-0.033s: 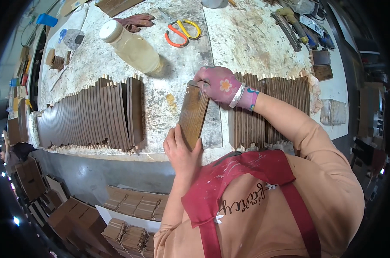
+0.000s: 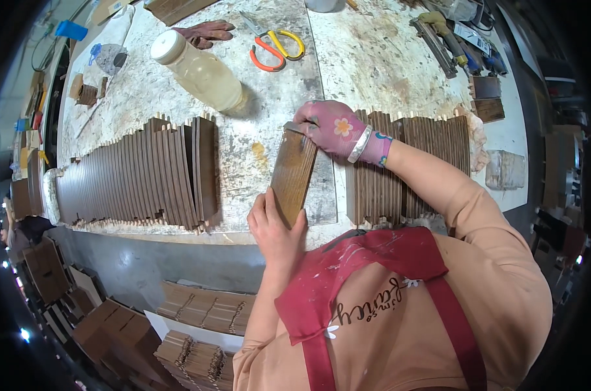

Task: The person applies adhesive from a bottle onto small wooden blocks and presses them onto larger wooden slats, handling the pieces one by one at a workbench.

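Note:
A brown wooden board [image 2: 290, 173] lies slanted in front of me, its far end tipped slightly to the right. My bare left hand [image 2: 277, 225] grips its near end, with the thumb along the right edge and the fingers along the left. My right hand [image 2: 331, 127], in a pink flowered glove with a silvery band at the wrist, is closed at the far end. Under its fingertips a small greyish piece [image 2: 293, 127] shows against the board's end; its kind is unclear. Rows of similar boards with pale dowel ends stand at left [image 2: 132, 176] and right [image 2: 409, 169].
Beyond the board, a capped bottle of cloudy liquid [image 2: 207, 78] stands on the stained worktable [image 2: 367, 58]. Scissors [image 2: 276, 49] with red and yellow handles and a dark glove [image 2: 207, 32] lie farther back. A nail gun [image 2: 439, 42] rests at far right. Below the table edge are stacked boards [image 2: 201, 306].

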Action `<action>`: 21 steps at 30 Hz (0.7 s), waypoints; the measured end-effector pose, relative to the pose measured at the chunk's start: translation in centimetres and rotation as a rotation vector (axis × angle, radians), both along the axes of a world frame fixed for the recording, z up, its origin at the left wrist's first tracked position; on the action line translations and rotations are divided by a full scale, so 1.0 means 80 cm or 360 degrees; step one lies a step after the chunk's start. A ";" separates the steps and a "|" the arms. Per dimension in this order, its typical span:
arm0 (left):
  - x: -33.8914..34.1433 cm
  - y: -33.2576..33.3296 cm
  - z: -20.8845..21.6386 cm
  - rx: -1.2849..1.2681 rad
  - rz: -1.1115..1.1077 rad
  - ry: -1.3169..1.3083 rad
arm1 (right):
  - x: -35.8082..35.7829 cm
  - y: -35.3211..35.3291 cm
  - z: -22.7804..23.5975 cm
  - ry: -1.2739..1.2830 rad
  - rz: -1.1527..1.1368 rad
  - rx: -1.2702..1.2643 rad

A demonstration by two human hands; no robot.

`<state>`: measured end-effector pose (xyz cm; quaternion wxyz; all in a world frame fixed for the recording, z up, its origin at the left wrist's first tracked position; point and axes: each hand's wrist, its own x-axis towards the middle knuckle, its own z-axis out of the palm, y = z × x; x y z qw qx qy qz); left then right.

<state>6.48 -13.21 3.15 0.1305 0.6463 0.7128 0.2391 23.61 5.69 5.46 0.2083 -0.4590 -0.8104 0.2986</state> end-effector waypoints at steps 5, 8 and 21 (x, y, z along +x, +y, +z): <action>0.002 0.000 0.001 -0.0010 0.0008 -0.0017 | -0.002 0.007 0.008 -0.0212 -0.0034 -0.0323; 0.002 0.000 0.001 -0.0001 0.0002 -0.0011 | -0.002 0.006 0.009 -0.0354 0.0000 -0.0304; 0.003 0.002 0.005 -0.0023 0.0007 -0.0012 | -0.001 0.028 -0.004 -0.0434 0.0137 -0.0466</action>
